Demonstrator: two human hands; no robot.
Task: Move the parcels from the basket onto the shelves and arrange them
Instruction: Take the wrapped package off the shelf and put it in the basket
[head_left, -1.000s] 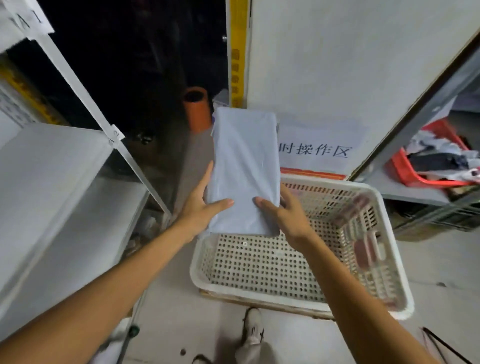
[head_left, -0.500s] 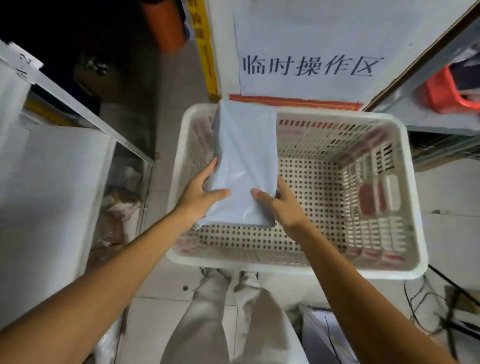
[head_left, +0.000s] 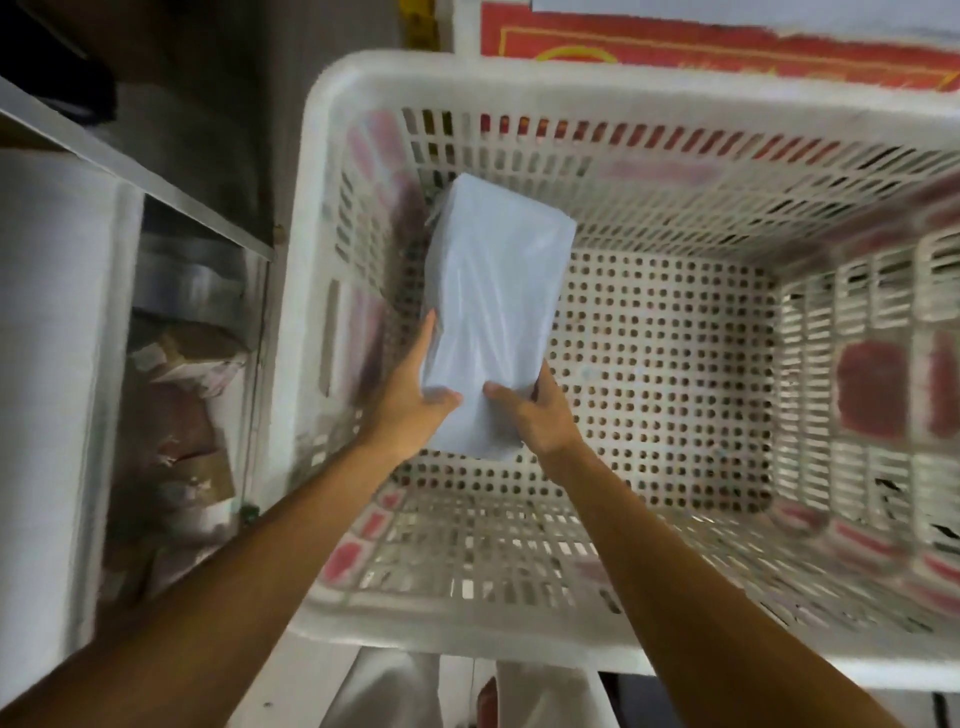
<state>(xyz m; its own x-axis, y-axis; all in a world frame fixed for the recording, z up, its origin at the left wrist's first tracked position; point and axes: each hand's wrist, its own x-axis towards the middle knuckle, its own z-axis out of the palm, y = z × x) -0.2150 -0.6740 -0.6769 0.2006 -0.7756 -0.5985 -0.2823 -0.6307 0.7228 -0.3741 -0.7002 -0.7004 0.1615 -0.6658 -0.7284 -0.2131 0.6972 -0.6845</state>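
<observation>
Parcel (head_left: 493, 317) now lower inside basket (head_left: 322, 130), gripped by left hand (head_left: 410, 400) and right hand (head_left: 535, 410).

- No word, number or brand comes out clearly anywhere in this view.
- Up top, the red panel (head_left: 727, 44) sits behind the far rim of the basket (head_left: 571, 78). A yellow border line and a yellow arc show on it, cut off by the frame edge, and they form no letter that can be told.
- Left of that is the yellow strip (head_left: 420, 23), with dark marks on it too blurred to read.
- On the basket walls there are reddish patches smeared by motion blur. Whether they carry print cannot be told.
- On the parcel (head_left: 493, 312), the grey wrap facing the camera shows only creases and glare.
</observation>
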